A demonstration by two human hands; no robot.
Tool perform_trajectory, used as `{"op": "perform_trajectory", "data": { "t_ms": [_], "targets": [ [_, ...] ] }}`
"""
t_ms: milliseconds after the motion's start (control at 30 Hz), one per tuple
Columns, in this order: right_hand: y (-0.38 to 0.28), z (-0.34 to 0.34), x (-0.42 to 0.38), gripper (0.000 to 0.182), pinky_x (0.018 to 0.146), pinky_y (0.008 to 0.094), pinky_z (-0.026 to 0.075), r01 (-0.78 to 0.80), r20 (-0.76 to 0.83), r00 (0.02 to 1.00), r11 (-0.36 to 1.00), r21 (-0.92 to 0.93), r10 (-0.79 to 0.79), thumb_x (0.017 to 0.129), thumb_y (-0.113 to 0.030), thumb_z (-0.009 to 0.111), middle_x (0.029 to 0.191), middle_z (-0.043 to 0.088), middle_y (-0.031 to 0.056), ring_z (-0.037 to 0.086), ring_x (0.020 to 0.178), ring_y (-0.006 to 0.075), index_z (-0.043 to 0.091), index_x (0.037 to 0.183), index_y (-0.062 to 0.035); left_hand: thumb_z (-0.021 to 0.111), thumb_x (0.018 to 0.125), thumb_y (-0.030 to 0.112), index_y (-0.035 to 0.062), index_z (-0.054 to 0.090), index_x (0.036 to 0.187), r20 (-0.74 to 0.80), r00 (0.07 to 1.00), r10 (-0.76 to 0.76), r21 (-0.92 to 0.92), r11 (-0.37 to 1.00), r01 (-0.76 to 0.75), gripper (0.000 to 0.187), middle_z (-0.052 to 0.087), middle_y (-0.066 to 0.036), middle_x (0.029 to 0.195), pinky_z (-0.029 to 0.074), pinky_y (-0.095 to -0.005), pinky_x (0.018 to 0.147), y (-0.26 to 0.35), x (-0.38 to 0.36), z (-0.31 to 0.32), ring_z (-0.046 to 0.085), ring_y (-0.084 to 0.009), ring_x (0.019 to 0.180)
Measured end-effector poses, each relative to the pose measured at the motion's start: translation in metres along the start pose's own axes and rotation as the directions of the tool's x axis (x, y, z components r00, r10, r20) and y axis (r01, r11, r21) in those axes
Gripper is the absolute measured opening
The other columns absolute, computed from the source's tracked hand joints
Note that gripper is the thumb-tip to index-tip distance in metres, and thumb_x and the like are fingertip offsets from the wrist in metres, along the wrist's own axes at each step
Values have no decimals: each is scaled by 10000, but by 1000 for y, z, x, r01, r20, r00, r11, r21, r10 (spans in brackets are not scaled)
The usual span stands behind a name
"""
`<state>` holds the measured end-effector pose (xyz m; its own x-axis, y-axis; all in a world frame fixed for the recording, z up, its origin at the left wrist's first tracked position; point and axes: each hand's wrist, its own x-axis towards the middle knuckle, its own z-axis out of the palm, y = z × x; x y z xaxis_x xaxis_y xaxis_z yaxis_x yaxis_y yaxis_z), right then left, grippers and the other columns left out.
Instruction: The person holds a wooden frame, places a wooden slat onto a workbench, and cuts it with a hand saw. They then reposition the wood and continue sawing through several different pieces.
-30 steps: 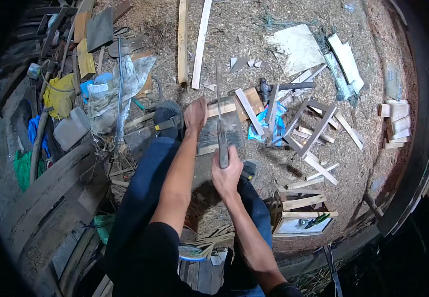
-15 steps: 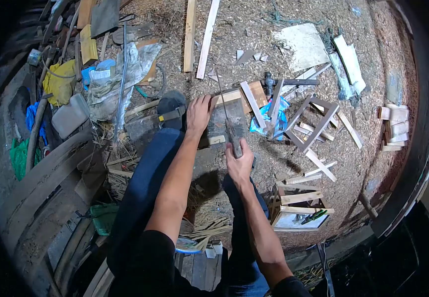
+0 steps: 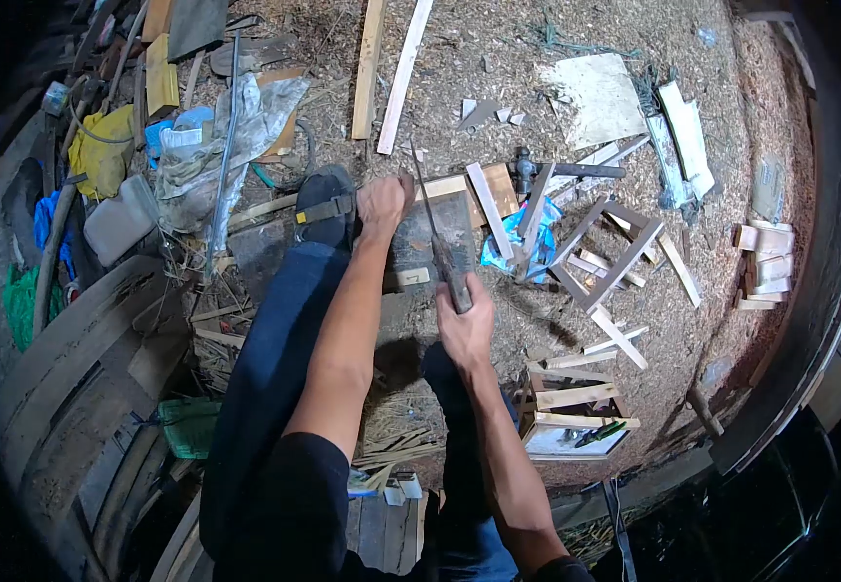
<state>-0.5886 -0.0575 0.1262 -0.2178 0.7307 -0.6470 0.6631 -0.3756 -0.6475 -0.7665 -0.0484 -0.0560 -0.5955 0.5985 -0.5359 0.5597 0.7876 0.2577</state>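
Observation:
My right hand (image 3: 466,320) is closed round the handle of a handsaw (image 3: 442,254), whose narrow blade points away from me. The blade crosses a pale wood strip (image 3: 448,186) at the far edge of a dark wooden block (image 3: 445,228). Beside the blade, my left hand (image 3: 384,204) presses on the strip's left part, its fingers curled over it. A sandalled foot (image 3: 325,209) rests just left of that hand. A short wood offcut (image 3: 409,277) lies on the near part of the block.
A hammer (image 3: 566,170), a blue plastic bag (image 3: 517,247) and a wooden frame (image 3: 607,250) lie to the right. Nearer stands a small wooden box frame (image 3: 576,417) with pliers on it. Two long strips (image 3: 404,78) lie ahead. Cloths and a jerrycan (image 3: 122,223) are at left.
The camera view has shifted slightly. The saw has moved a little toward me with my right hand, while my left hand stays on the wood.

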Motion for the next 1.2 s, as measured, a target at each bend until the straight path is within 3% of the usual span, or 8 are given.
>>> {"op": "perform_trajectory", "data": {
  "t_ms": [133, 333, 533, 600, 767, 833, 1067, 1200],
  "targets": [
    [-5, -3, -5, 160, 600, 381, 464, 74, -38, 997, 994, 85, -71, 853, -112, 620, 686, 563, 232, 474, 599, 402, 514, 853, 9, 392, 916, 338, -19, 709, 810, 84, 996, 41, 19, 999, -43, 489, 663, -276, 870, 514, -503, 788, -4, 8, -5, 663, -432, 827],
    [-34, -7, -11, 144, 588, 412, 467, 73, -23, 997, 994, -76, -75, 845, -96, 611, 678, 571, 254, 540, 642, 465, 519, 840, 15, 427, 882, 293, -15, 709, 797, 102, 990, 92, 45, 994, -97, 426, 664, -271, 855, 521, -490, 760, -12, 13, 1, 672, -416, 815],
    [-33, 23, 8, 169, 586, 442, 473, 39, -86, 995, 993, -108, -48, 810, -102, 639, 677, 578, 272, 581, 708, 486, 522, 854, 10, 489, 849, 232, 10, 702, 735, 4, 998, 65, 58, 996, -65, 328, 661, -254, 794, 519, -493, 680, -5, 8, -3, 675, -400, 747],
    [-23, 29, 1, 161, 589, 448, 479, 85, -53, 994, 978, -188, -97, 798, -95, 634, 683, 578, 281, 585, 721, 489, 529, 852, 14, 462, 847, 349, 3, 725, 756, 78, 996, 50, 11, 999, -51, 444, 664, -275, 809, 538, -484, 721, -12, 11, 2, 678, -420, 741],
    [-45, 12, -2, 162, 624, 458, 489, -24, -56, 998, 996, -91, 19, 795, -89, 625, 698, 589, 275, 602, 745, 484, 542, 876, 24, 526, 828, 235, -19, 701, 743, 8, 988, 155, 51, 987, -155, 320, 666, -255, 806, 534, -488, 658, -22, 10, 25, 673, -416, 744],
    [-51, 28, -5, 154, 653, 459, 490, -48, -108, 993, 998, -40, 44, 807, -77, 618, 714, 594, 282, 601, 757, 484, 552, 894, 32, 516, 836, 263, -18, 703, 753, 75, 997, 30, 40, 999, -33, 347, 665, -263, 810, 535, -493, 683, -10, 10, 9, 677, -417, 765],
    [-27, 36, -4, 192, 638, 458, 493, -6, -99, 995, 991, -137, -8, 807, -92, 646, 757, 612, 295, 610, 804, 477, 562, 936, 23, 512, 845, 280, -14, 713, 769, 76, 994, 77, 64, 995, -82, 363, 666, -265, 813, 534, -493, 694, -9, 7, 3, 676, -421, 766],
    [-47, 21, -2, 160, 613, 431, 460, -94, -69, 993, 995, -17, 92, 793, -66, 616, 717, 583, 270, 559, 720, 497, 533, 875, 43, 465, 849, 350, -24, 712, 756, 78, 997, 24, 15, 1000, -25, 457, 659, -274, 794, 528, -486, 739, -5, 6, -1, 670, -442, 784]
  ]
}}
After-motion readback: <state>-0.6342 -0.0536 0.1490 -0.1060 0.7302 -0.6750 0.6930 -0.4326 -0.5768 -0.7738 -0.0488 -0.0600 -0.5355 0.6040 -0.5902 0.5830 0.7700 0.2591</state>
